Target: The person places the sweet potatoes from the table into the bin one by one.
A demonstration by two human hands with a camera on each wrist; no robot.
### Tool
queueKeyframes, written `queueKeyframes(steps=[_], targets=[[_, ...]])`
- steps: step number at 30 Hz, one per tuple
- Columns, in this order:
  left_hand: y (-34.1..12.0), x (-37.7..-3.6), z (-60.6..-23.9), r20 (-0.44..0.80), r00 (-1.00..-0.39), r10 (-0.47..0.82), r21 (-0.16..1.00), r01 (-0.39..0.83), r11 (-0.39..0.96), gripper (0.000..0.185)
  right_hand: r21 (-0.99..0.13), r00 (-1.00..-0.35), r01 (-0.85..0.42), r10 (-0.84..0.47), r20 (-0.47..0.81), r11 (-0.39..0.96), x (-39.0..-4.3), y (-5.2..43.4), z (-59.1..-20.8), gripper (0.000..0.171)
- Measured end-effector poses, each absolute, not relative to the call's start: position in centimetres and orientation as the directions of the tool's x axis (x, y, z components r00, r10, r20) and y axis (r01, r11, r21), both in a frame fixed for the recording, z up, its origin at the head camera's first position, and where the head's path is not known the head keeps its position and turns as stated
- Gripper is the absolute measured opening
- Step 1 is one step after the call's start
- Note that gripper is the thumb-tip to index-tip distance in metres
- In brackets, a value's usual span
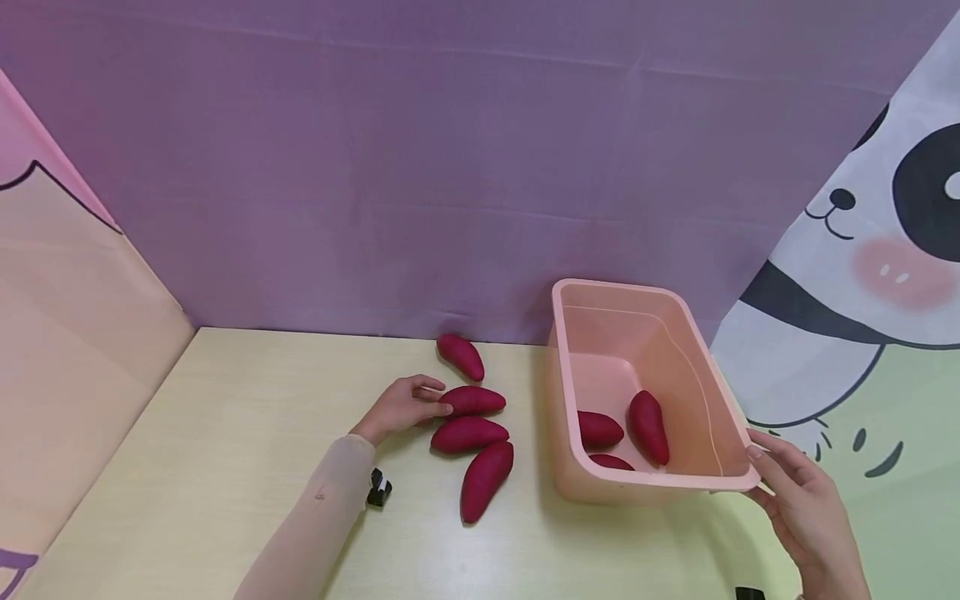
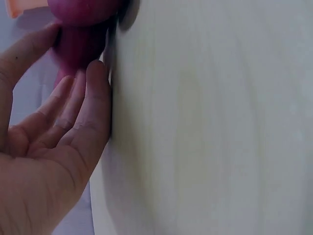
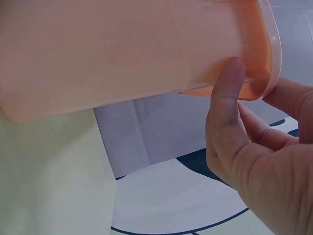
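My left hand [image 1: 405, 407] reaches to the left end of a dark red sweet potato [image 1: 480, 401], its thumb touching the skin and its fingers fairly straight beside it. In the left wrist view that sweet potato [image 2: 78, 46] shows between thumb and fingertips; whether they press on it is unclear. Others lie close by: one sweet potato [image 1: 461, 357] behind, one [image 1: 469, 435] just in front, and one slanting [image 1: 487, 482] nearer me. At the right, my right hand [image 1: 810, 500] pinches the near right rim corner of a pink plastic bin [image 1: 562, 367], thumb outside in the right wrist view.
Inside the bin are a sweet potato [image 1: 648, 427], another [image 1: 598, 430] and a partly hidden third [image 1: 611, 462]. A small black object [image 1: 379, 488] sits by the left sleeve. A purple cloth wall [image 1: 375, 208] stands behind the wooden table [image 1: 225, 433]; a panda-print panel [image 1: 840, 292] rises at the right.
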State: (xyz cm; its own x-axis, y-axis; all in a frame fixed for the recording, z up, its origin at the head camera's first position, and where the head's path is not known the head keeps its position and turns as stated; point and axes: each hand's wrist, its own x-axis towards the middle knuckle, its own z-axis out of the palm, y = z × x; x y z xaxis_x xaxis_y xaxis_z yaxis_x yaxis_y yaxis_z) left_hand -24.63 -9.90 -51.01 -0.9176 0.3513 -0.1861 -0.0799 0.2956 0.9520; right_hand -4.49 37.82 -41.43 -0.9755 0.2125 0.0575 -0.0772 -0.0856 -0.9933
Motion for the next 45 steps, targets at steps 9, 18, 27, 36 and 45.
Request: queueKeyframes(steps=[9, 18, 27, 36, 45], targets=[[-9.3, -24.4, -50.6, -0.2, -0.916, 0.347, 0.96, -0.114, 0.254, 0.051, -0.989, -0.976, -0.098, 0.205, 0.074, -0.113, -4.3, 37.9, -41.7, 0.031], [-7.8, -24.2, -50.1, -0.215, -0.91, 0.354, 0.953, -0.116, 0.282, 0.052, -0.988, -0.976, -0.106, 0.202, 0.082, -0.11, -4.3, 37.9, -41.7, 0.032], [-5.4, -24.9, -49.7, -0.229, -0.904, 0.361, 0.921, -0.081, 0.38, 0.056, -0.985, -0.977, -0.118, 0.19, 0.094, -0.123, -4.4, 37.8, -41.6, 0.033], [-4.4, -25.0, -49.5, -0.225, -0.904, 0.362, 0.904, -0.056, 0.424, 0.056, -0.988, -0.978, -0.112, 0.187, 0.09, -0.109, -4.5, 37.9, -41.6, 0.032], [-4.2, -25.2, -49.6, -0.233, -0.908, 0.349, 0.905, -0.071, 0.42, 0.049, -0.986, -0.978, -0.115, 0.187, 0.091, -0.121, -4.4, 38.0, -41.8, 0.033]])
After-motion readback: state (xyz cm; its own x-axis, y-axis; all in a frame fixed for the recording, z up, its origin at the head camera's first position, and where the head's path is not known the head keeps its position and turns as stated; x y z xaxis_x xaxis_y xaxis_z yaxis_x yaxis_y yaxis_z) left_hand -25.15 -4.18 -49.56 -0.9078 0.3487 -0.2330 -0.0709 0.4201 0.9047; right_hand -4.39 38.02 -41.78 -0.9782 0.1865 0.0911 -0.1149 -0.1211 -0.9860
